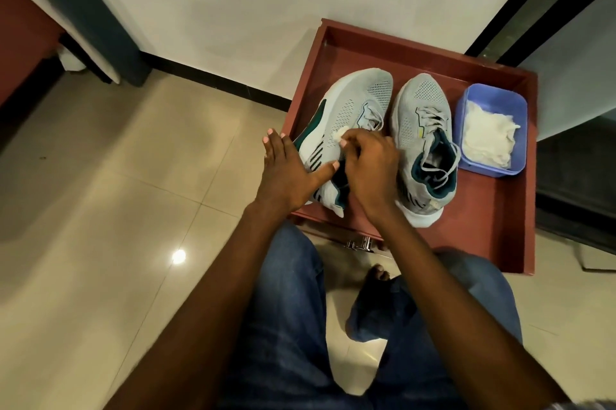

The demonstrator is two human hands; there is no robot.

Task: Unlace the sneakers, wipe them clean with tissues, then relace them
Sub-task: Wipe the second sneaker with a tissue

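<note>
Inside red tray [500, 82], flat left hand [283, 172] steadies mesh sneaker [350, 106]; right hand [370, 169] pinches crumpled tissue [341, 136].

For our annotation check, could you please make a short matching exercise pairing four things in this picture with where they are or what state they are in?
Things:
1. left sneaker
2. right sneaker
3. blue tub
4. wad of tissue

States:
A. pinched in the right hand
B. stands untouched, laces loose
C. holds white tissues, at the drawer's right side
D. tilted, steadied by the left hand

Pairs: 1-D, 2-B, 3-C, 4-A
</note>
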